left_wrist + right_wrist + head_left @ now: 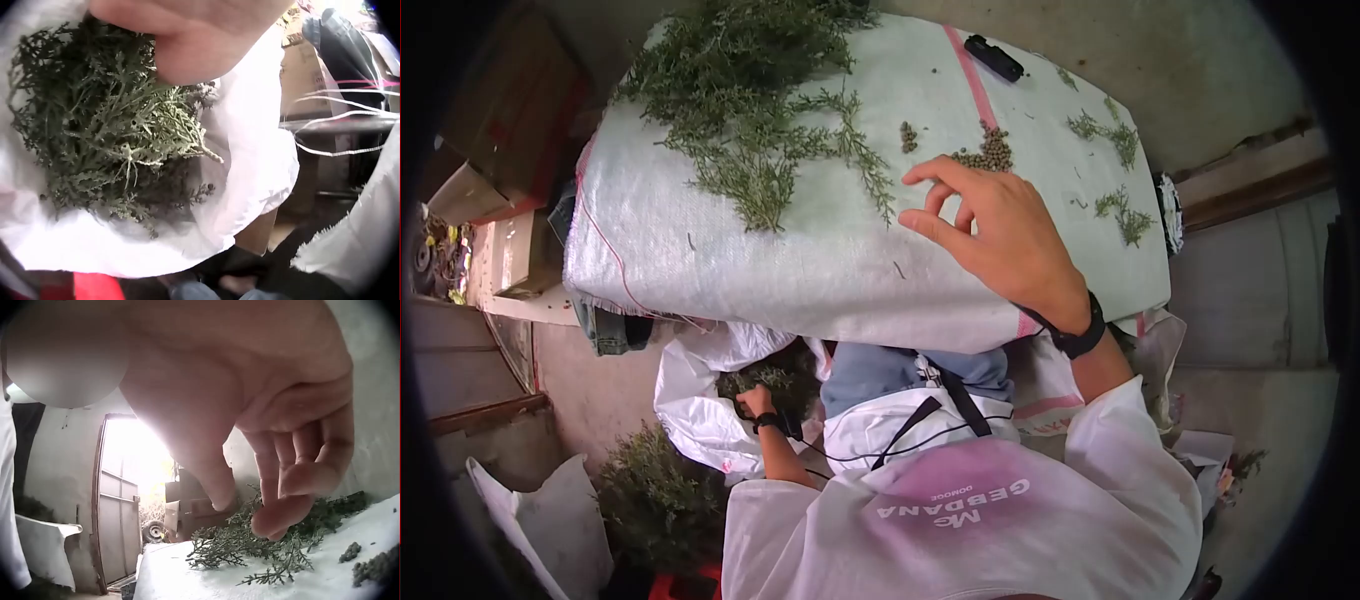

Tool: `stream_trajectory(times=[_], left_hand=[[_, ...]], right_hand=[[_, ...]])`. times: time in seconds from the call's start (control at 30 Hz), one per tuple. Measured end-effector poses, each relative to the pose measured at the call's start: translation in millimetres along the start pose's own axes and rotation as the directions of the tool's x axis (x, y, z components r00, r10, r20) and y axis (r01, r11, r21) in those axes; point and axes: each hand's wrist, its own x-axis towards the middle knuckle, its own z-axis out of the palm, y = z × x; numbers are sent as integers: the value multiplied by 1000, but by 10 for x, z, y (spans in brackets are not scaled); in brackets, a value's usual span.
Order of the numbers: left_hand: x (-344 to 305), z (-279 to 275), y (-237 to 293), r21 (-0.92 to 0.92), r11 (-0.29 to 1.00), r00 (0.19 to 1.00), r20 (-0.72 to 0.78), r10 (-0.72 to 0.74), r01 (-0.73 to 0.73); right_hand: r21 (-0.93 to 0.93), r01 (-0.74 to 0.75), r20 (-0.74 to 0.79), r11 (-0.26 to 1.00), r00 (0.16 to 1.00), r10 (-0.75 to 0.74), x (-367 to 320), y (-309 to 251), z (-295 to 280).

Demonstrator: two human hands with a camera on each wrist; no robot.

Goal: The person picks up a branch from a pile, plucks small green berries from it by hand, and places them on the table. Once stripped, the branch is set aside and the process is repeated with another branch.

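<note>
My right hand (1010, 225) hovers over the white woven sheet (800, 275), palm down with loosely bent fingers and nothing between them. Just beyond it sits a small pile of brown round seed cones (995, 150). Leafy evergreen sprigs (750, 110) spread across the left side of the sheet; in the right wrist view these sprigs (250, 550) show behind the fingertips. Low at the left, my left hand (755, 401) is at the mouth of a white plastic bag (690, 400). Cut evergreen sprigs (119, 137) fill the bag under that hand, whose fingertips are hidden.
A black object (994, 58) lies at the sheet's far edge. Small loose sprigs (1125, 215) are scattered on the right. On the floor at lower left stand more greenery (660, 490) and a white sack (550, 520). Cardboard boxes (525, 250) stand at the left.
</note>
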Motion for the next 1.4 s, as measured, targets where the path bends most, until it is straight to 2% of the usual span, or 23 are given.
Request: stream_trajectory(times=[0.07, 0.1, 0.17, 0.27, 0.3, 0.37, 0.43, 0.5, 0.57, 0.6, 0.63, 0.7, 0.77, 0.9, 0.97, 1.03, 1.1, 1.17, 1.23, 1.27, 1.3, 1.37, 1.4], left_hand=[[49, 30, 23, -90, 995, 999, 27, -29, 32], [-3, -418, -126, -85, 995, 999, 0, -49, 49], [-277, -564, 56, -171, 983, 997, -15, 71, -73], [-504, -991, 255, -513, 840, 975, 27, 220, -175], [-564, -1118, 301, -569, 810, 976, 53, 211, -144], [-846, -1545, 345, -607, 748, 937, 15, 349, -269], [-1374, -2055, 669, -688, 686, 893, 122, 433, -238], [-1992, -2485, 1070, -739, 609, 876, 53, 479, -288], [-2501, -2807, 1341, -786, 498, 761, 56, 647, -366], [-2773, -2940, 1493, -839, 466, 612, 217, 760, -281], [-3058, -3023, 1651, -875, 447, 419, 341, 842, -184], [-3704, -2927, 2037, -908, 420, 51, 420, 906, 9], [-3893, -2742, 2180, -929, 363, -123, 353, 927, 71], [-3804, -2649, 2401, -854, 507, -29, 507, 861, 120], [-3712, -2725, 2437, -863, 482, -113, 469, 876, 150], [-3746, -2861, 2515, -864, 469, -117, 455, 883, 181], [-3697, -2934, 2560, -923, 383, 95, 379, 921, -29], [-3704, -3055, 2632, -930, 357, 114, 347, 931, -91], [-3672, -3151, 2620, -954, 251, 256, 205, 945, -162], [-3714, -3169, 2632, -965, 218, 347, 156, 925, -146], [-3663, -3128, 2636, -966, 213, 352, 151, 924, -147], [-3489, -3010, 2669, -977, 214, 325, 194, 926, -26], [-3680, -3008, 2775, -943, 328, 455, 271, 848, -48]], right_hand=[[-201, 151, -131, 968, 975, -179, 221, 26, 49], [-145, 148, -136, 978, 976, -168, 328, -58, 63], [-382, 211, -199, 900, 932, -303, 657, 95, 180], [-579, 214, -156, 787, 918, -365, 925, 284, 371], [-570, 196, -178, 798, 919, -353, 949, 274, 352], [-545, 234, -168, 805, 910, -378, 936, 279, 348], [-502, 206, -202, 840, 916, -346, 835, 199, 164], [-466, 202, -213, 862, 920, -331, 715, 52, -33], [-337, 342, -304, 877, 842, -445, 512, -116, -92], [-329, 357, -292, 874, 842, -454, 446, -186, -76], [-273, 509, -229, 816, 790, -569, 375, -253, -47], [-148, 691, -125, 707, 696, -707, 217, -388, 73], [-95, 788, 0, 608, 611, -792, 175, -465, 233], [-171, 735, 36, 657, 671, -741, 287, -503, 237], [358, 607, 193, 709, 695, -692, 443, -407, 168], [426, 545, 224, 722, 709, -668, 600, -462, 240], [329, 513, 61, 793, 826, -560, 720, -540, 456], [383, 517, -66, 766, 842, -536, 830, -615, 613], [395, 323, -264, 860, 936, -231, 912, -717, 632], [73, 326, -470, 942, 845, -256, 906, -760, 709], [72, 332, -467, 941, 845, -262, 905, -754, 744], [-53, 73, -117, 996, 990, -79, 901, -727, 823], [-116, 95, -156, 989, 981, -113, 907, -657, 882]])
